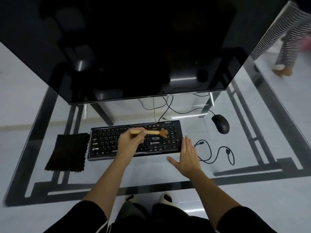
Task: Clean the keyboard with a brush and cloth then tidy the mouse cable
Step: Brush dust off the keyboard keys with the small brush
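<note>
Glass desk (168,174), open room along its near edge, carries a black keyboard (107,142). Left hand (131,140) grips a wooden brush (152,132) over the keys; right hand (187,155), fingers straight, sits at its 3 o'clock end. Fuzzy cloth (68,151) lies at 9 o'clock.

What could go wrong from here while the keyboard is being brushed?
The light wooden brush, gripped by the left hand, works near the right end of the black keyboard, so dust may fall onto the clear glass table. The open right hand lies beside the loose black looped cable and could snag it.
</note>
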